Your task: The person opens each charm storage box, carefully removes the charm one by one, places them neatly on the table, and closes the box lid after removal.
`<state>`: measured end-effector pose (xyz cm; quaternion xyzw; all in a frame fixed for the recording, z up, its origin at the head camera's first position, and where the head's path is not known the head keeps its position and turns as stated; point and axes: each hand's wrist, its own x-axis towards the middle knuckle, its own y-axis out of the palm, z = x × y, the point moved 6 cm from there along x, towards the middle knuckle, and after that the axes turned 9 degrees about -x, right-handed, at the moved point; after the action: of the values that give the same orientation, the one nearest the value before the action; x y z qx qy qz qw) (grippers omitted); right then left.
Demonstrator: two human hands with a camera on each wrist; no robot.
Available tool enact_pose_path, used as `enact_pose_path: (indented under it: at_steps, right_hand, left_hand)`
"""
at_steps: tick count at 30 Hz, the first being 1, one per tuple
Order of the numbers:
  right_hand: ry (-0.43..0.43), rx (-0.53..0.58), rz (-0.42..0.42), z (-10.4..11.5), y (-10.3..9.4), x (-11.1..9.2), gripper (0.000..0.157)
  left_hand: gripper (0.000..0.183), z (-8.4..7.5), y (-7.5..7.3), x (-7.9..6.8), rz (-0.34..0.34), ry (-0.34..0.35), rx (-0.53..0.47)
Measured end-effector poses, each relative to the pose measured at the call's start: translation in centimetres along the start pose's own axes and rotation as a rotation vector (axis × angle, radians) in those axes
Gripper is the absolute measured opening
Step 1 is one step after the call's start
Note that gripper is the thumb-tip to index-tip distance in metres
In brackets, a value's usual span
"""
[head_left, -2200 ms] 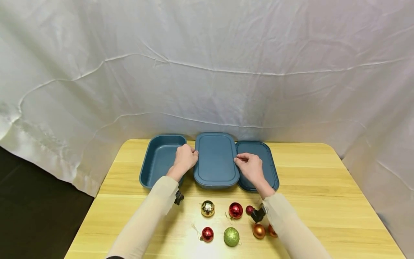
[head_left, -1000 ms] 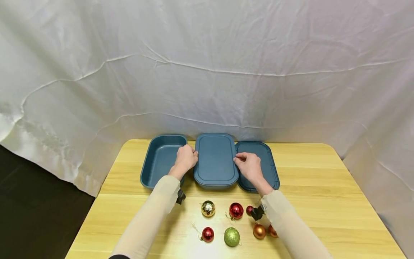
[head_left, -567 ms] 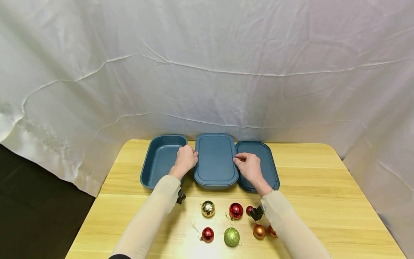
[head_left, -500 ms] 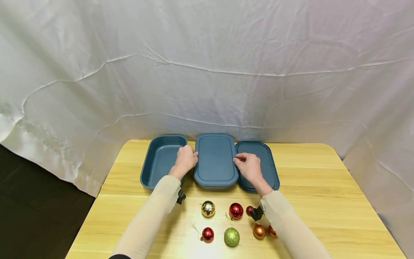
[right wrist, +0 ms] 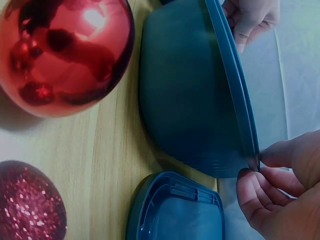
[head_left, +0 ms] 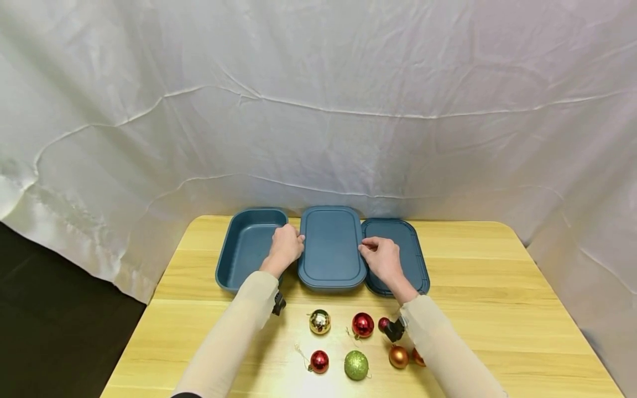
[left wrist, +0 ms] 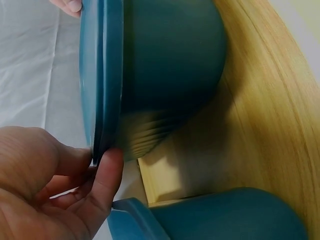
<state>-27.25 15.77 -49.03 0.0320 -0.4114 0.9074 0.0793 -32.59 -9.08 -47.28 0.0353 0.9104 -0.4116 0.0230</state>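
Note:
A blue lid (head_left: 332, 249) lies on the middle blue box (left wrist: 170, 55), and its rim follows the box's rim in both wrist views. My left hand (head_left: 286, 243) pinches the lid's left edge between thumb and fingers. At the opposite edge, my right hand (head_left: 382, 257) pinches the lid in the same way; the right wrist view has thumb and fingertips right at the rim. An uncovered blue box (head_left: 249, 249) stands to the left, partly behind my left hand. To the right, under my right hand, a second blue lid (head_left: 410, 257) lies on the table.
Several Christmas baubles lie in front of the boxes: a gold bauble (head_left: 319, 321), shiny red baubles (head_left: 363, 325), a green glitter bauble (head_left: 356, 365) and copper baubles (head_left: 398, 357) near my right sleeve. A white curtain (head_left: 318, 138) hangs behind the wooden table (head_left: 487, 276).

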Motion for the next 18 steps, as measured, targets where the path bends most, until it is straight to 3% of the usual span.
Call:
enact_pose_path:
  at_steps: [6, 11, 13, 18]
  right_hand:
    - [-0.008, 0.003, -0.001, 0.0, 0.0, 0.1, 0.027]
    - [-0.010, 0.011, -0.006, 0.0, 0.0, 0.0, 0.027]
    - [-0.010, 0.017, -0.009, -0.1, -0.3, 0.0, 0.028]
    - [-0.005, 0.016, -0.023, -0.8, -1.4, 0.2, 0.030]
  left_hand:
    - [0.053, 0.1, 0.0, 0.0, -0.013, 0.012, -0.007]
    - [0.025, 0.4, -0.3, -0.1, -0.020, 0.017, -0.030]
    - [0.026, 0.6, -0.7, -0.1, -0.023, 0.021, -0.046]
    - [0.020, 1.0, -2.3, -0.3, -0.076, 0.112, -0.072]
